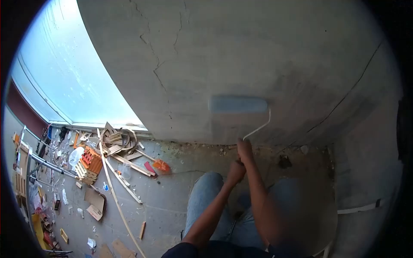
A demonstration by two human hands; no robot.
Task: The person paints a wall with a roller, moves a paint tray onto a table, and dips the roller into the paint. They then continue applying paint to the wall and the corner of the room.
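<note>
A paint roller (238, 105) with a pale blue sleeve lies against the grey wall (241, 51), in front of me. Its bent wire frame (261, 126) runs down from the sleeve's right end to the handle, which is mostly hidden by my fingers. My right hand (245, 150) is closed around the upper part of the handle. Just below it, my left hand (236, 171) is wrapped round the lower part. Darker, uneven patches show on the wall around the roller and to its right.
Cracks (157, 71) run down the wall, and a long dark line (344, 96) crosses it on the right. At left, wood scraps (118, 139), an orange-and-cream crate stack (90, 161), a torn cardboard box (95, 204) and a long strip (114, 195) litter the floor beside a bright window (77, 64).
</note>
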